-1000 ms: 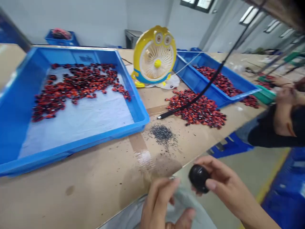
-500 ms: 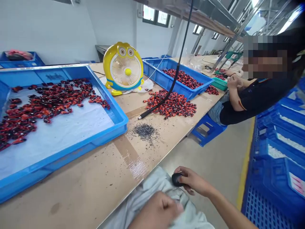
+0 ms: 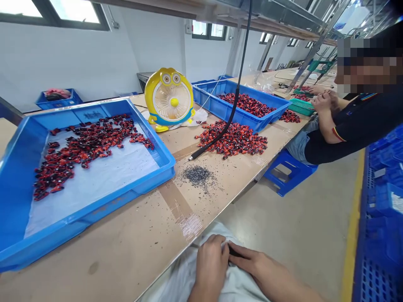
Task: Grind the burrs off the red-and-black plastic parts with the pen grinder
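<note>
Above my lap, my right hand (image 3: 256, 262) is closed around a dark object (image 3: 234, 251), mostly covered by the fingers. My left hand (image 3: 211, 262) touches it from the left, fingers curled together; what they grip, if anything, is hidden. On the table beyond lies a black corded tool (image 3: 201, 152), its metal tip beside a heap of black crumbs (image 3: 198, 176). Behind the crumbs is a pile of red and black pieces (image 3: 234, 140). More such pieces (image 3: 91, 140) lie on white lining inside the large blue tray (image 3: 126, 191) at the left.
A yellow fan (image 3: 170, 100) stands behind the table's middle. A second blue tray (image 3: 217, 102) holds more pieces. At the right a person (image 3: 355, 130) sits on a blue stool (image 3: 283, 172), hands near a green basket (image 3: 302, 107). Blue crates (image 3: 384, 201) line the far right.
My left hand has moved up against my right hand, and the dark object is now more covered. The view has shifted, showing more of the left tray.
</note>
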A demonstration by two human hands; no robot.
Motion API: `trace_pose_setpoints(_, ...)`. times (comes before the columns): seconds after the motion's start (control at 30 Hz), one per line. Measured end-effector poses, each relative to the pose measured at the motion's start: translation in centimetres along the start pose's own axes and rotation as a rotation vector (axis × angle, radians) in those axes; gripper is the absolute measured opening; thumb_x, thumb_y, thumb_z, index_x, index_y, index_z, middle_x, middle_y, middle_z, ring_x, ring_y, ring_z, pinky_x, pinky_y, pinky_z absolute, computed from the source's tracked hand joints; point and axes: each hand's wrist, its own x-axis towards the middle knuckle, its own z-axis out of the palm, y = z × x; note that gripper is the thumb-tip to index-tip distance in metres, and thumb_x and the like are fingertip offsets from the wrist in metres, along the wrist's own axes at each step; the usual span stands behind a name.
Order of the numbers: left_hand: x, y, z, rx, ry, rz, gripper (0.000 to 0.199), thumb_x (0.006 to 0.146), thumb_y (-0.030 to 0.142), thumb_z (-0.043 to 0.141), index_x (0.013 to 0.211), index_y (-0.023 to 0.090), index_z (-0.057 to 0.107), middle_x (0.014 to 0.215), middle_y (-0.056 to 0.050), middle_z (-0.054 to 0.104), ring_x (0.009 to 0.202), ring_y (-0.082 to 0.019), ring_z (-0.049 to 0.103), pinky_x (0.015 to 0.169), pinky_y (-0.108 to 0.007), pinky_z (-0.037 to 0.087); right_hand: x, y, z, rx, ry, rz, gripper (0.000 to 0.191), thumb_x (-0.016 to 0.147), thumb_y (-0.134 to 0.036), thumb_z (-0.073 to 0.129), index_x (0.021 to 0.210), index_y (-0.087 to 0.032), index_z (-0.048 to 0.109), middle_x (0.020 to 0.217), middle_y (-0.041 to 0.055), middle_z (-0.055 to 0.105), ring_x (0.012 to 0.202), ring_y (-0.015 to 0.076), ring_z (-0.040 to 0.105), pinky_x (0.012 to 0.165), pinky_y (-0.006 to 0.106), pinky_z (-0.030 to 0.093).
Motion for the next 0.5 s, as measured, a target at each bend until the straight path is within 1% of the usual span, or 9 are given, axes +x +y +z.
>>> trace_pose_setpoints(0.03, 0.0, 0.3, 0.1, -0.002, -0.004, 0.015, 0.015, 0.109, 0.019, 0.063, 0.112, 0.016, 0.077, 0.112, -0.005, 0.081, 0.108, -0.022, 0.078, 0.1, -0.046, 0.062, 0.4, 0.6, 0.5, -0.027, 0.053, 0.076, 0.038, 0.107, -0.015, 0.056, 0.136, -0.035, 0.071, 0.147, 0.0042, 0.067, 0.129, 0.0246, 0.07, 0.11, 0.039, 0.055)
trace_pose_setpoints(0.07, 0.0, 0.6, 0.2, 0.003, -0.016, 0.029, 0.014, 0.109, 0.017, 0.063, 0.111, 0.015, 0.077, 0.112, -0.005, 0.081, 0.108, -0.022, 0.078, 0.1, -0.045, 0.062, 1.1, 1.3, 1.0, -0.061, 0.12, 0.174, 0.031, 0.107, -0.015, 0.057, 0.132, -0.026, 0.071, 0.135, 0.0087, 0.071, 0.114, 0.0247, 0.074, 0.102, 0.044, 0.059)
trace_pose_setpoints(0.1, 0.1, 0.9, 0.5, 0.014, -0.036, 0.042, 0.013, 0.108, 0.017, 0.065, 0.109, 0.015, 0.078, 0.111, -0.005, 0.082, 0.108, -0.022, 0.078, 0.1, -0.046, 0.062, 2.0, 1.9, 1.6, -0.086, 0.171, 0.259, 0.019, 0.108, -0.02, 0.061, 0.124, -0.018, 0.071, 0.125, 0.0094, 0.072, 0.099, 0.0224, 0.074, 0.093, 0.044, 0.062)
trace_pose_setpoints(0.13, 0.2, 1.3, 0.8, 0.03, -0.064, 0.052, 0.011, 0.106, 0.017, 0.067, 0.107, 0.015, 0.078, 0.112, -0.006, 0.082, 0.109, -0.023, 0.078, 0.102, -0.047, 0.062, 3.1, 2.5, 2.2, -0.105, 0.206, 0.327, 0.018, 0.107, -0.027, 0.066, 0.121, -0.016, 0.069, 0.118, 0.0077, 0.072, 0.092, 0.0207, 0.073, 0.086, 0.042, 0.063)
trace_pose_setpoints(0.17, 0.4, 1.6, 1.1, 0.053, -0.096, 0.057, 0.01, 0.105, 0.018, 0.069, 0.107, 0.015, 0.078, 0.113, -0.006, 0.082, 0.111, -0.024, 0.078, 0.103, -0.048, 0.062, 4.3, 2.9, 2.6, -0.117, 0.242, 0.371, 0.019, 0.107, -0.031, 0.067, 0.118, -0.015, 0.069, 0.108, 0.0055, 0.073, 0.089, 0.0198, 0.072, 0.084, 0.04, 0.063)
trace_pose_setpoints(0.23, 0.9, 2.2, 1.9, 0.105, -0.164, 0.045, 0.01, 0.104, 0.019, 0.072, 0.111, 0.014, 0.078, 0.119, -0.008, 0.081, 0.113, -0.025, 0.078, 0.104, -0.051, 0.062, 6.4, 3.4, 3.3, -0.125, 0.287, 0.403, 0.024, 0.109, -0.039, 0.065, 0.115, -0.017, 0.07, 0.099, 0.0029, 0.072, 0.085, 0.0186, 0.071, 0.081, 0.038, 0.062)
trace_pose_setpoints(0.33, 1.9, 2.7, 2.6, 0.151, -0.233, 0.001, 0.015, 0.104, 0.02, 0.072, 0.117, 0.014, 0.077, 0.125, -0.01, 0.08, 0.117, -0.027, 0.077, 0.106, -0.053, 0.061, 8.1, 3.6, 3.7, -0.144, 0.329, 0.416, 0.024, 0.11, -0.041, 0.062, 0.114, -0.018, 0.07, 0.1, 0.0033, 0.073, 0.085, 0.0181, 0.07, 0.082, 0.038, 0.062)
trace_pose_setpoints(0.43, 1.9, 2.7, 2.3, 0.124, -0.258, -0.024, 0.019, 0.104, 0.024, 0.073, 0.12, 0.014, 0.076, 0.127, -0.01, 0.079, 0.12, -0.028, 0.076, 0.108, -0.055, 0.059, 8.2, 4.6, 3.8, -0.154, 0.325, 0.428, 0.022, 0.109, -0.039, 0.065, 0.112, -0.017, 0.07, 0.103, 0.004, 0.073, 0.087, 0.0188, 0.071, 0.084, 0.039, 0.062)
trace_pose_setpoints(0.5, 0.9, 2.3, 1.5, 0.074, -0.243, -0.035, 0.024, 0.103, 0.03, 0.075, 0.123, 0.016, 0.074, 0.13, -0.01, 0.077, 0.118, -0.028, 0.075, 0.105, -0.053, 0.061, 7.8, 5.7, 3.6, -0.134, 0.302, 0.423, 0.021, 0.108, -0.038, 0.068, 0.106, -0.017, 0.071, 0.1, 0.0035, 0.073, 0.089, 0.0194, 0.071, 0.085, 0.04, 0.062)
